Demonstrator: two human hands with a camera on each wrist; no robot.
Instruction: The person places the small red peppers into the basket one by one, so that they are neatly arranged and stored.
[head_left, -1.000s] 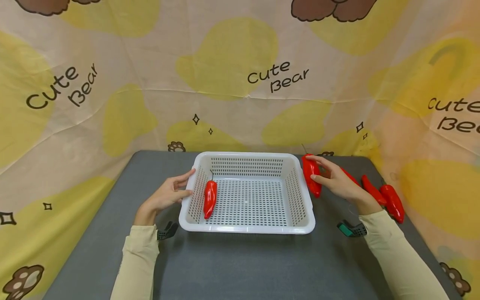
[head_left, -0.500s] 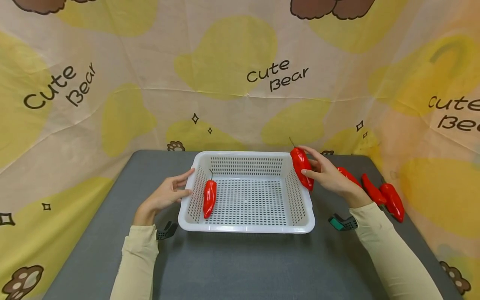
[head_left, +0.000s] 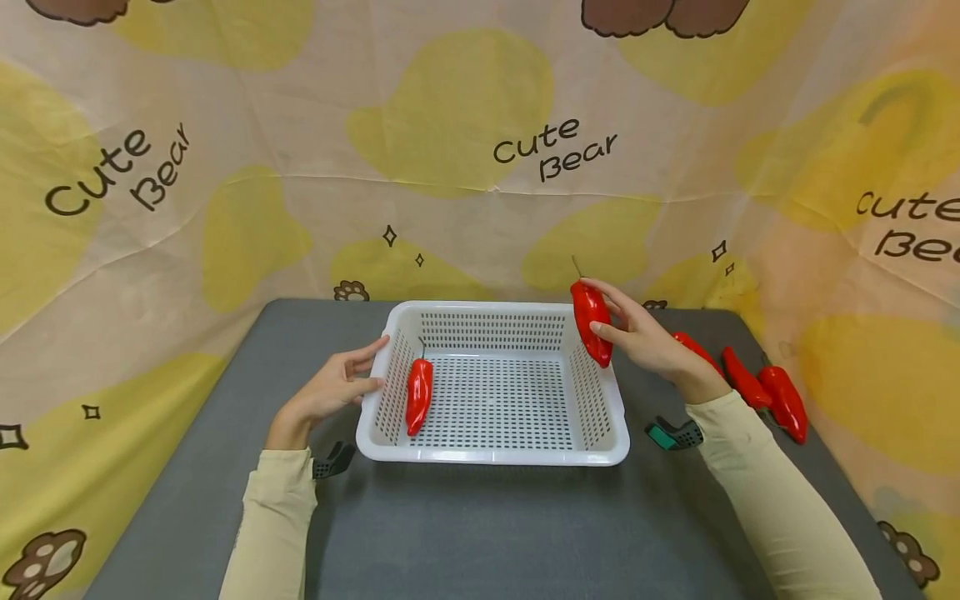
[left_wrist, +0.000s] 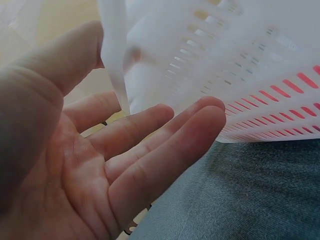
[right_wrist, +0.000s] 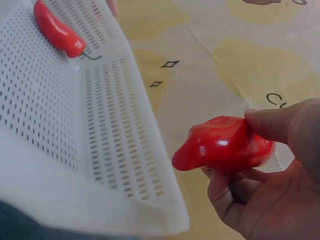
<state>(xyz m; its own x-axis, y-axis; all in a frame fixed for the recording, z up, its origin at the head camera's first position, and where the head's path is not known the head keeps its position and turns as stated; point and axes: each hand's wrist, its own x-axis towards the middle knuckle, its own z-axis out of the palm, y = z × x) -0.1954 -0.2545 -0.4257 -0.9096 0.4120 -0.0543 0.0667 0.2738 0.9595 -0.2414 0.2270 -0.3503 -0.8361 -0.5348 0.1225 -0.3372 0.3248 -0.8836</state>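
Observation:
A white plastic basket (head_left: 491, 457) with slotted walls sits on the table in the head view. My left hand (head_left: 333, 392) holds its left rim, thumb at the rim and the other fingers stretched along the outside wall in the left wrist view. Inside, near the left wall, lies a red pepper (head_left: 420, 396) with a thin stem. My right hand (head_left: 637, 337) pinches another red pepper (head_left: 591, 323) between thumb and fingers. That pepper overlaps the basket's back right corner in the head view, stem upward; the right wrist view shows it beside the wall.
To the right of my right hand, three more red peppers lie on the grey table (head_left: 480, 533): one partly hidden pepper (head_left: 696, 347), a slim pepper (head_left: 742, 379) and a thicker pepper (head_left: 783, 404). A printed cloth (head_left: 450, 167) hangs behind the table.
My right hand has carried its pepper left and up, from beside the basket's right wall to its back right corner. My left hand and the basket stay put.

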